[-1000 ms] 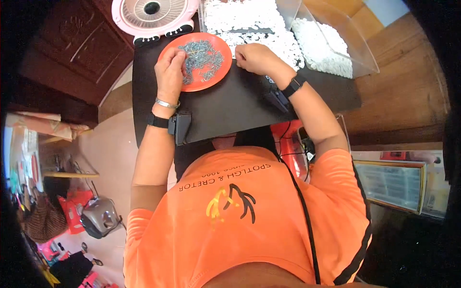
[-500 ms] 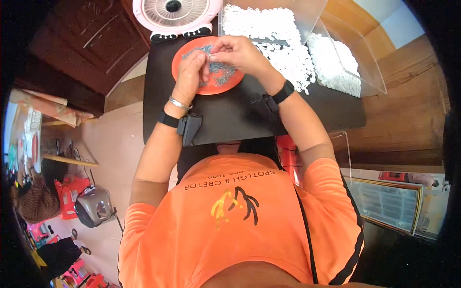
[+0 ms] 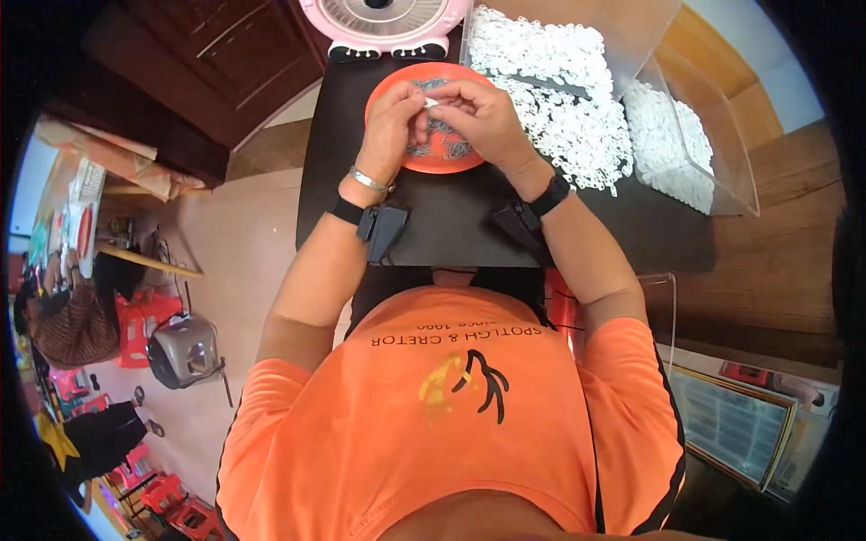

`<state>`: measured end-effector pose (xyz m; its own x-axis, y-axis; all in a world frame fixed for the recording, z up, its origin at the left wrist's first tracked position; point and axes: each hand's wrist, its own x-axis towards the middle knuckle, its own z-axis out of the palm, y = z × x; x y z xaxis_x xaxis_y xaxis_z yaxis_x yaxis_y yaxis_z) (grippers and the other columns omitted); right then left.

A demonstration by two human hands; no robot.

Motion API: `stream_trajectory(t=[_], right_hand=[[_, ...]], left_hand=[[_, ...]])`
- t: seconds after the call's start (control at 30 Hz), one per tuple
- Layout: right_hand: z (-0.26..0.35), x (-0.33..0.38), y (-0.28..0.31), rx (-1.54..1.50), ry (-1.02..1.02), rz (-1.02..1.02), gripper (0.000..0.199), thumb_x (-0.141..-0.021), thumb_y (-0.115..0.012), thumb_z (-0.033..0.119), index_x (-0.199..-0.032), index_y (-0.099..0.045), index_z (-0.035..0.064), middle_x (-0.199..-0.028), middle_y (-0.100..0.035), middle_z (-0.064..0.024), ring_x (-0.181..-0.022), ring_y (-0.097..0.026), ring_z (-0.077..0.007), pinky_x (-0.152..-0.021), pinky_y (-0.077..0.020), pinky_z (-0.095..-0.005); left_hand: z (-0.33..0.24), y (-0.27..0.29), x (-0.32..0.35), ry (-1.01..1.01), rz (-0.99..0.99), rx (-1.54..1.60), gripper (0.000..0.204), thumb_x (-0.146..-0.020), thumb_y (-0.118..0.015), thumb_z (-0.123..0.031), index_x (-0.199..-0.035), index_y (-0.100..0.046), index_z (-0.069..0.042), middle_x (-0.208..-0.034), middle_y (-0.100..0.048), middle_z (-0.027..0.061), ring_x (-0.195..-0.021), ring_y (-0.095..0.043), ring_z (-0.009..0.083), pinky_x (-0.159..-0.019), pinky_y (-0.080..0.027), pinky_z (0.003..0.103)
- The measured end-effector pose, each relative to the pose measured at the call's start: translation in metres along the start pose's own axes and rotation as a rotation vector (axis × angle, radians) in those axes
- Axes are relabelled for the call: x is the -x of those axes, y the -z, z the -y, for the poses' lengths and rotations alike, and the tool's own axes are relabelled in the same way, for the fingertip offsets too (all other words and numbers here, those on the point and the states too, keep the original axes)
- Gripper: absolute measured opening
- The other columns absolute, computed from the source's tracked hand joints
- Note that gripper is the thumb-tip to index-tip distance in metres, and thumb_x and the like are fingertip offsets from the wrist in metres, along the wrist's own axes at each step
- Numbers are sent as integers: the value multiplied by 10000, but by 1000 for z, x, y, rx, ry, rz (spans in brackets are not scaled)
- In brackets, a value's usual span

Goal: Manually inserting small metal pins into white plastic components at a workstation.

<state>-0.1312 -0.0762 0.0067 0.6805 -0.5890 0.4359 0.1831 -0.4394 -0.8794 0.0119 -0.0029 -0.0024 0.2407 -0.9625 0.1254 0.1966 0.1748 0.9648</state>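
Note:
Over an orange-red plate (image 3: 469, 162), my two hands meet fingertip to fingertip. A small white plastic piece (image 3: 430, 103) sits between them. My left hand (image 3: 394, 119) is closed, pinching the piece with thumb and forefinger. From the other side, the thumb and forefinger of my right hand (image 3: 480, 115) close on it too; whether they also grip a small metal part cannot be made out. Thin grey metal pieces (image 3: 457, 146), like small nails or pins, lie scattered on the plate under my hands, which hide part of them.
Right of the plate spreads a heap of white plastic pieces (image 3: 582, 135) on the black table (image 3: 433, 221). Two clear boxes hold more: one box (image 3: 622, 41) behind the heap, another box (image 3: 744, 185) at the right. A pink fan (image 3: 388, 41) stands at the back left.
The whole view has shifted, so table and plate appear farther right. My right hand has turned and come down closer to the left one, and the white piece shows more plainly between the fingertips.

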Motion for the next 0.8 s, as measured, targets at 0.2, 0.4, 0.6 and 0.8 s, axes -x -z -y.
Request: stream_trajectory(t=[0.2, 0.4, 0.6, 0.8], right_hand=[[-8, 1, 1, -62, -61, -58, 213, -827, -639, 34, -1029, -626, -32, -894, -660, -36, -773, -607, -57, -718, -494, -186], [3, -1, 3, 13, 72, -61, 172, -829, -622, 44, -985, -660, -18, -902, -672, -60, -806, -612, -83, -734, -493, -211], [1, -2, 8, 227, 156, -17, 190, -840, -595, 53, -1012, -670, 25, -890, -671, -52, -809, -609, -85, -724, -486, -213], [4, 1, 5, -130, -90, -59, 164, -855, -597, 60, -996, -634, -16, -848, -656, -39, -795, -602, -61, -708, -487, -200]], left_hand=[[0, 1, -1, -13, 33, -7, 178, -903, -461, -159, -766, -522, -64, -605, -499, -2, -519, -459, 84, -509, -371, 209], [-3, -1, 1, 5, 62, -48, 170, -878, -463, -159, -765, -534, -54, -614, -506, 3, -521, -460, 87, -512, -371, 214], [-3, -1, 2, 23, 75, -74, 156, -869, -470, -162, -774, -539, -60, -614, -504, -8, -506, -449, 73, -485, -356, 199], [-7, 2, 2, 47, 108, -70, 156, -875, -475, -164, -766, -536, -72, -602, -495, -29, -497, -446, 58, -461, -347, 183]])
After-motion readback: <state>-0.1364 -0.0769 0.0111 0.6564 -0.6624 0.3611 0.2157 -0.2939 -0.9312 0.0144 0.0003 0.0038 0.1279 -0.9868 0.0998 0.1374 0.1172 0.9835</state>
